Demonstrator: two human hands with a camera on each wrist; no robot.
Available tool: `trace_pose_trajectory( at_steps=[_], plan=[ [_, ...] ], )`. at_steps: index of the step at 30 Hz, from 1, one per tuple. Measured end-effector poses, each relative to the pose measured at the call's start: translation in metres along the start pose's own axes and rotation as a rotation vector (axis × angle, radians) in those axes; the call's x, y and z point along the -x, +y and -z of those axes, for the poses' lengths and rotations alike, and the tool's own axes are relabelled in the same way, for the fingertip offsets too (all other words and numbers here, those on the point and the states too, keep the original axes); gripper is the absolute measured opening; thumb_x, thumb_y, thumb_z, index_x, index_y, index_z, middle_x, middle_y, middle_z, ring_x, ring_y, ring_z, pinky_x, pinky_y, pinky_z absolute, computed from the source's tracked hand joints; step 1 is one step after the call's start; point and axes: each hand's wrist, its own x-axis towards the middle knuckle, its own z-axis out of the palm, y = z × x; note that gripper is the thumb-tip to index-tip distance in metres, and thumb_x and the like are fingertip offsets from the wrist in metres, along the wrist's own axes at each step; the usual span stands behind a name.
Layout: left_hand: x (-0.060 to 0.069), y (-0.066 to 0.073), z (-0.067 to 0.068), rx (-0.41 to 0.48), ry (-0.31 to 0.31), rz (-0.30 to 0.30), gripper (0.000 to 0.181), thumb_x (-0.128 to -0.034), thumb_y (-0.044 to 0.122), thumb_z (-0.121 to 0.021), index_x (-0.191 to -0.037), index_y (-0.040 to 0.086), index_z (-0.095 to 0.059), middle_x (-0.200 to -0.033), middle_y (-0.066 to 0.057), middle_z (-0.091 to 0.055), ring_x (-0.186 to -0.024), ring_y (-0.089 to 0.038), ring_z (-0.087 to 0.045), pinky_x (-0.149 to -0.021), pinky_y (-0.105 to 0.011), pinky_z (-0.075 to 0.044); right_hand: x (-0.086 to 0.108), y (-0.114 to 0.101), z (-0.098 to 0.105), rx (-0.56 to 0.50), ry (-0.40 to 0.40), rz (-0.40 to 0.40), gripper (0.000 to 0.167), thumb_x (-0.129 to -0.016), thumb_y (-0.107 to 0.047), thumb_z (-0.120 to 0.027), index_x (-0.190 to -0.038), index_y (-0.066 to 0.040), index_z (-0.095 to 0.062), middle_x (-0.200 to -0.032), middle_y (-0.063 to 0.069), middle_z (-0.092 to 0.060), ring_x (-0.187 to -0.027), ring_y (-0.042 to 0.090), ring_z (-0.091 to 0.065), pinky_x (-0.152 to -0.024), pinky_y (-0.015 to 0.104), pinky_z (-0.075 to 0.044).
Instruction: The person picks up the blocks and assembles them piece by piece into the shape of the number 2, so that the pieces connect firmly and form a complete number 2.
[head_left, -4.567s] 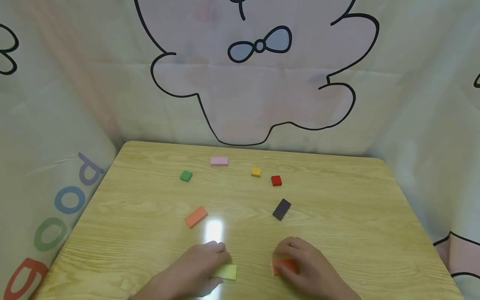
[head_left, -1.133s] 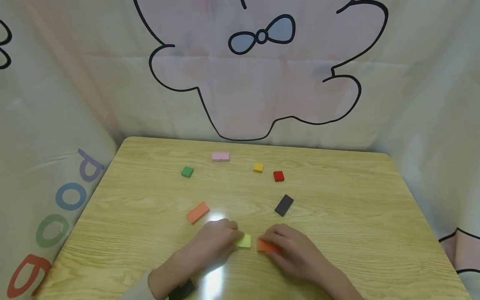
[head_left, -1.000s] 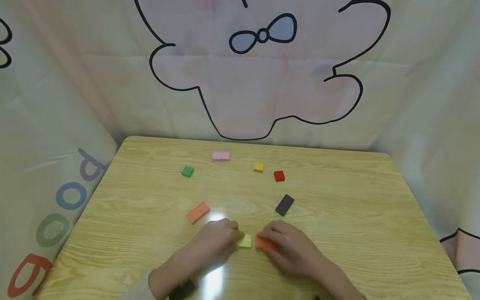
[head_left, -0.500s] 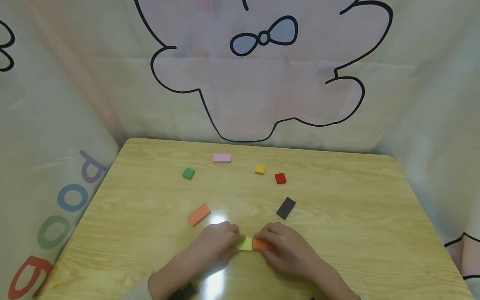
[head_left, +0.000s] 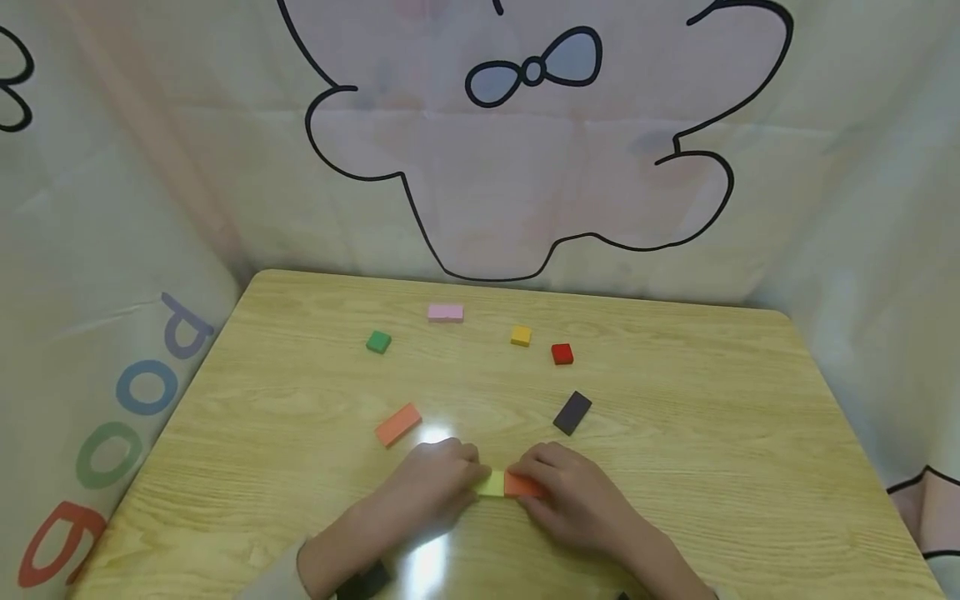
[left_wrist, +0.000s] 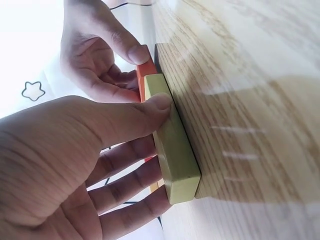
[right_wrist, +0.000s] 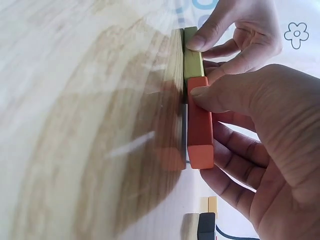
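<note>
Wood-grain, pale yellow tabletop [head_left: 712, 433]; on its near side, left hand [head_left: 431, 482] pinches a smooth yellow-green oblong block [head_left: 491, 484], right hand [head_left: 570, 496] a smooth orange-red oblong block [head_left: 521, 486]. Ends touch between the hands; light, equal inward pressure with faces aligned should keep the seam square.

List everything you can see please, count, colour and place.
Lime block: 1, yellow-green, front centre
Orange block: 1, orange, touching lime block
Salmon block: 1, salmon, left of centre
Black block: 1, black, right of centre
Pink block: 1, pink, farthest back
Green block: 1, green, back left
Yellow block: 1, yellow, back centre
Red block: 1, red, right of yellow
Table: 1, yellowish, beneath
Backdrop: 1, pale, around table
Dark objects: 2, black, bottom edge, unclear
Left sleeve: 1, pale, bottom edge
Left hand: 1, holding lime block
Right hand: 1, holding orange block
</note>
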Motion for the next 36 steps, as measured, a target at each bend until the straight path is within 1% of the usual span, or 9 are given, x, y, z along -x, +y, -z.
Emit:
trace_pose_trajectory(
  at_steps=[7, 14, 19, 23, 31, 36],
  plan=[
    [0.0003, 0.0005, 0.0002, 0.003, 0.002, 0.000, 0.011, -0.0863, 0.015, -0.081, -0.092, 0.022, -0.074, -0.089, 0.010, -0.068, -0.077, -0.006, -0.054, -0.066, -0.018, -0.042, 0.0014, -0.0001, -0.0018, -0.009, -0.008, 0.003, 0.027, -0.088, -0.022, -0.085, -0.113, -0.021, -0.076, -0.112, -0.011, -0.072, -0.103, 0.005, -0.067, -0.089, 0.029, -0.059],
    [0.0006, 0.0005, -0.0005, 0.003, 0.012, -0.005, 0.012, -0.0856, 0.015, -0.081, -0.093, 0.022, -0.074, -0.088, 0.010, -0.067, -0.077, -0.006, -0.053, -0.066, -0.017, -0.041, 0.0021, -0.0004, -0.0040, -0.008, 0.023, 0.019, 0.026, -0.089, -0.023, -0.085, -0.112, -0.020, -0.076, -0.111, -0.011, -0.071, -0.102, 0.005, -0.067, -0.088, 0.028, -0.059],
    [0.0018, 0.0003, -0.0029, 0.011, 0.036, -0.011, 0.012, -0.0858, 0.013, -0.079, -0.094, 0.021, -0.074, -0.088, 0.010, -0.066, -0.077, -0.006, -0.052, -0.065, -0.017, -0.040, 0.0022, -0.0007, -0.0054, 0.011, 0.041, 0.030, 0.026, -0.088, -0.023, -0.086, -0.112, -0.020, -0.077, -0.110, -0.010, -0.071, -0.100, 0.005, -0.066, -0.087, 0.028, -0.059],
    [0.0025, 0.0003, -0.0054, 0.001, 0.060, -0.016, 0.014, -0.0838, 0.014, -0.081, -0.094, 0.021, -0.074, -0.088, 0.010, -0.066, -0.077, -0.007, -0.053, -0.065, -0.017, -0.041, 0.0026, -0.0007, -0.0058, 0.018, 0.050, 0.028, 0.027, -0.087, -0.022, -0.087, -0.112, -0.019, -0.078, -0.108, -0.010, -0.071, -0.098, 0.004, -0.066, -0.086, 0.028, -0.059],
    [0.0011, 0.0003, -0.0082, -0.022, 0.052, 0.008, 0.015, -0.0813, 0.014, -0.080, -0.091, 0.021, -0.071, -0.087, 0.011, -0.066, -0.077, -0.007, -0.053, -0.066, -0.019, -0.042, 0.0027, -0.0010, -0.0069, 0.028, 0.067, 0.027, 0.028, -0.085, -0.021, -0.088, -0.111, -0.018, -0.078, -0.106, -0.010, -0.071, -0.096, 0.004, -0.065, -0.083, 0.026, -0.058],
    [0.0008, 0.0005, -0.0094, -0.057, 0.059, 0.021, 0.014, -0.0813, 0.017, -0.078, -0.091, 0.022, -0.070, -0.086, 0.011, -0.064, -0.077, -0.007, -0.054, -0.066, -0.021, -0.040, 0.0030, -0.0018, -0.0067, 0.022, 0.070, 0.020, 0.029, -0.085, -0.020, -0.088, -0.112, -0.018, -0.079, -0.107, -0.009, -0.071, -0.097, 0.005, -0.066, -0.084, 0.026, -0.059]
  ],
)
